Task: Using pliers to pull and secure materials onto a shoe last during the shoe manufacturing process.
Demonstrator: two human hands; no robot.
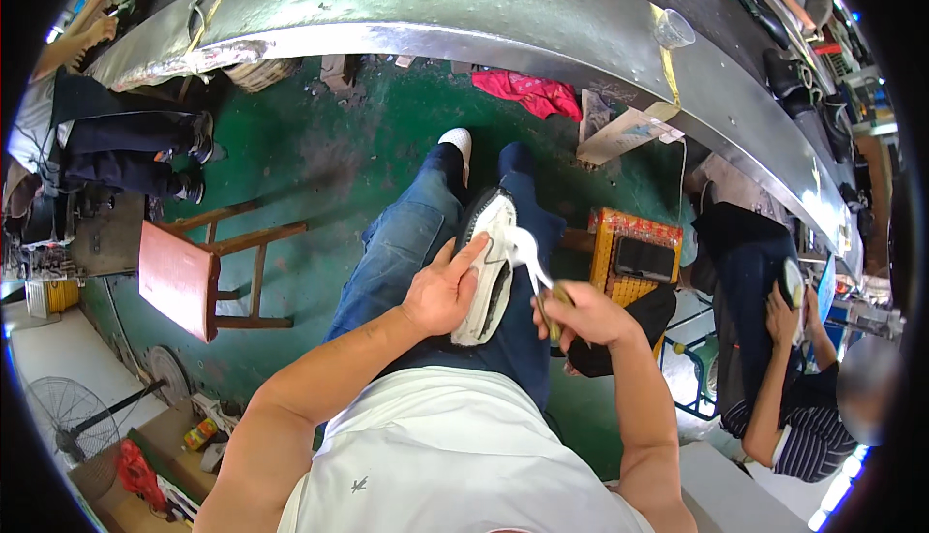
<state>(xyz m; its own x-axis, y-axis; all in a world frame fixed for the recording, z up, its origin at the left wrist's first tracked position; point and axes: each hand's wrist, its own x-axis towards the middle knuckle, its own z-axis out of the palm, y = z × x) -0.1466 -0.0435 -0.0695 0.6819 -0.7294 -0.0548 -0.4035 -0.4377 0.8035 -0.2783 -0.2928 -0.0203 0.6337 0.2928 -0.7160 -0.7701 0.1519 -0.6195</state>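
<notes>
A whitish shoe (491,252) with a dark edge and a dark opening along its right side lies lengthwise over my jeans. My left hand (443,289) grips its left side, the index finger stretched across its pale surface. Just to the right, my right hand (584,312) is closed round the olive-brown handle of a shiny metal hand tool (524,248). The tool's bright, curved head is close to the shoe's right edge; glare hides its exact shape, and I cannot tell whether it touches.
A long metal workbench (464,20) curves across the front. A wooden stool (179,280) stands at left, near a standing person. At right are a yellow woven seat (629,286) and a seated co-worker (808,427) holding a shoe. Pink cloth (527,94) lies under the bench.
</notes>
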